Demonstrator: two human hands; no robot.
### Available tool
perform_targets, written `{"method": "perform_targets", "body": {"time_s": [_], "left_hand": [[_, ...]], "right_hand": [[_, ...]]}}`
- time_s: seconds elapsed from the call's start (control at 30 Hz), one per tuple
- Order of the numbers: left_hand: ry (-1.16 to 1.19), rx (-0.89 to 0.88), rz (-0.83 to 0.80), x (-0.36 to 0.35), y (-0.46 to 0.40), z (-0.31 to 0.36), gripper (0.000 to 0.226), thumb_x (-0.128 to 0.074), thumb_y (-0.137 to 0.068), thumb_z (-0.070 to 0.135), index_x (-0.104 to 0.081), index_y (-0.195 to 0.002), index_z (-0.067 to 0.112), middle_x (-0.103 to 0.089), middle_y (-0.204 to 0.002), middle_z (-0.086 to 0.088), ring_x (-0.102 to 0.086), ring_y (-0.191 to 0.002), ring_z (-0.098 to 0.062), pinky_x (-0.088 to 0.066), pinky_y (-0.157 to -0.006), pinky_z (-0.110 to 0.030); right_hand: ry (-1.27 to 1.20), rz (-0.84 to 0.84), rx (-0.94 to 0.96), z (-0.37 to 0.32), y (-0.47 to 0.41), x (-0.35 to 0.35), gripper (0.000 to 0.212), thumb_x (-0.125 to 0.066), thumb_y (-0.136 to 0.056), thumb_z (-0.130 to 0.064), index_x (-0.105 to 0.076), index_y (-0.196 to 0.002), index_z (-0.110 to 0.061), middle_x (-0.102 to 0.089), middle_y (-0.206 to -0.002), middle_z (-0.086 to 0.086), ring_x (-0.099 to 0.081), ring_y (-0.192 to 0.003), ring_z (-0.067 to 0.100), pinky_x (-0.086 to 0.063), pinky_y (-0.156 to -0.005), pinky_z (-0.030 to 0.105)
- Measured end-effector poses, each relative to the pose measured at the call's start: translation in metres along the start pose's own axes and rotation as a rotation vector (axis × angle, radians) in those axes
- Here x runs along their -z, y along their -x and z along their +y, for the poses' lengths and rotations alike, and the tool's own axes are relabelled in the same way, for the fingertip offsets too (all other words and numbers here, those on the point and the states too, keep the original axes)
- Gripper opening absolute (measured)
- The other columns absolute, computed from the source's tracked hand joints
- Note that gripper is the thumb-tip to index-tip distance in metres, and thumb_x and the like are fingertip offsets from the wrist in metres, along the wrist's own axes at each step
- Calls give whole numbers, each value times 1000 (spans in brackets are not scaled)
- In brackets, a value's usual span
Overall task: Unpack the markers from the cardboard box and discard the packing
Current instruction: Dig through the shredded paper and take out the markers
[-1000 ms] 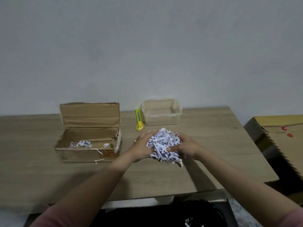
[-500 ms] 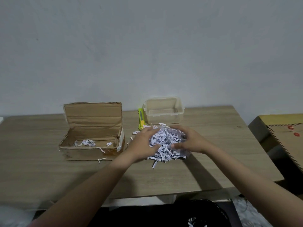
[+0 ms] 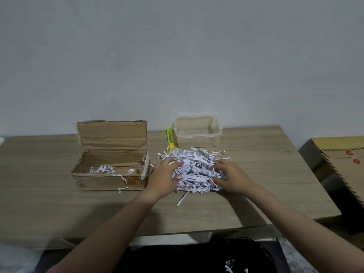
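1. Standing open at the left of the wooden table (image 3: 256,174): cardboard box (image 3: 110,174), rectangular, brown corrugated board, creased and worn. Its lid flap is raised upright at the back. A few white paper strips (image 3: 102,169) lie on the box floor, and single strips hang over the front wall. No markers can be made out inside.
2. Left hand (image 3: 164,178): just right of the box, fingers curled into the left flank of the shredded paper, gripping it.
3. Utility knife (image 3: 170,139): slim, yellow-green plastic body, lying flat on the table behind the paper heap, just left of the plastic tub, its near end touching the strips.
4. Shredded paper packing (image 3: 195,170): loose mound of thin white strips with dark print flecks, crinkled and tangled, resting on the table centre between the two hands. A few stray strips trail toward the near edge.
5. Plastic tub (image 3: 197,132): translucent, rectangular with rounded corners, lidless, standing at the back of the table just behind the heap.
6. Right hand (image 3: 231,178): fingers curled into the right flank of the mound, gripping it.
7. Black bin (image 3: 246,259): below the table's near edge, dark woven-looking rim, a few white strips inside.
8. Brown envelope-patterned surface (image 3: 344,168): far right, apart from the table, with two red round marks.
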State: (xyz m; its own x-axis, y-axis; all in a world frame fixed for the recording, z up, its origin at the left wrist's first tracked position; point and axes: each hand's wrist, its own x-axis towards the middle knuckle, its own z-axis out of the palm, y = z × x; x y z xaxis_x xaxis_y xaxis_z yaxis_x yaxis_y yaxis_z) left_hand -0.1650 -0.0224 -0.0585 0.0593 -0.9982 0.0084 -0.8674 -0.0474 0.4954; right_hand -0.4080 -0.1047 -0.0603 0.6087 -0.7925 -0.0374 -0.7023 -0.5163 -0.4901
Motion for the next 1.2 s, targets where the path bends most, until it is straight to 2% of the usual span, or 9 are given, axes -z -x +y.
{"method": "perform_targets", "body": {"time_s": [0.07,0.13,0.27,0.5,0.73,0.87,0.97,1.1,1.2], "left_hand": [[-66,19,39,6,3,4,46,-58,-88,29,-50,-133,35,-38,-144,-2,-35,-128,-29,-39,-101,-41],[-122,24,86,13,5,11,51,-60,-83,33,-49,-132,38,-32,-146,-1,-29,-128,-27,-36,-103,-44],[-146,-19,107,22,4,27,59,-59,-77,32,-44,-134,42,-20,-151,8,-20,-132,-21,-13,-109,-49],[-150,-89,-105,-9,-9,20,51,-46,-94,31,-33,-143,34,-22,-156,6,-16,-143,-22,-14,-115,-52],[-227,-30,-33,-10,6,-10,61,-50,-92,34,-24,-147,29,-18,-158,1,-15,-144,-26,-20,-115,-44],[-196,1,-54,-2,11,-4,83,-55,-80,62,-21,-148,29,-5,-160,2,-3,-146,-26,-8,-117,-47],[-221,-68,-39,3,15,5,101,-49,-68,81,-15,-149,32,3,-160,8,5,-147,-20,7,-115,-52],[-151,-92,6,0,13,14,73,-38,-83,70,-23,-147,38,-7,-159,11,1,-147,-17,7,-115,-52],[-199,13,10,-7,14,9,60,-35,-92,59,-25,-147,36,-13,-159,5,-1,-147,-21,0,-115,-53]], "right_hand": [[44,-7,-25,-1,2,7,41,-61,-80,-42,-61,-119,-29,-58,-124,0,-54,-119,26,-39,-100,46],[128,4,-73,-8,4,17,49,-60,-81,-47,-50,-129,-39,-46,-142,-8,-41,-132,27,-16,-105,68],[118,95,-87,-26,3,32,48,-57,-82,-40,-46,-129,-46,-29,-153,-14,-18,-144,34,7,-103,74],[89,67,49,-39,-5,-10,37,-56,-84,-43,-59,-119,-32,-50,-135,-5,-41,-130,20,-23,-107,54],[86,80,24,-7,11,-14,32,-57,-87,-39,-63,-116,-28,-55,-131,-4,-44,-127,18,-20,-110,54],[125,64,53,1,13,-3,43,-45,-81,-54,-65,-110,-29,-57,-129,-5,-44,-129,23,-24,-104,55],[156,149,13,-8,13,3,41,-49,-80,-55,-62,-113,-35,-48,-140,-11,-27,-141,26,-7,-106,69],[59,282,85,-32,9,-2,35,-45,-84,-47,-66,-107,-30,-53,-136,-10,-27,-142,26,6,-106,66],[20,219,156,-45,2,-14,24,-55,-88,-29,-66,-107,-21,-62,-124,-2,-46,-130,22,-14,-110,68]]}}
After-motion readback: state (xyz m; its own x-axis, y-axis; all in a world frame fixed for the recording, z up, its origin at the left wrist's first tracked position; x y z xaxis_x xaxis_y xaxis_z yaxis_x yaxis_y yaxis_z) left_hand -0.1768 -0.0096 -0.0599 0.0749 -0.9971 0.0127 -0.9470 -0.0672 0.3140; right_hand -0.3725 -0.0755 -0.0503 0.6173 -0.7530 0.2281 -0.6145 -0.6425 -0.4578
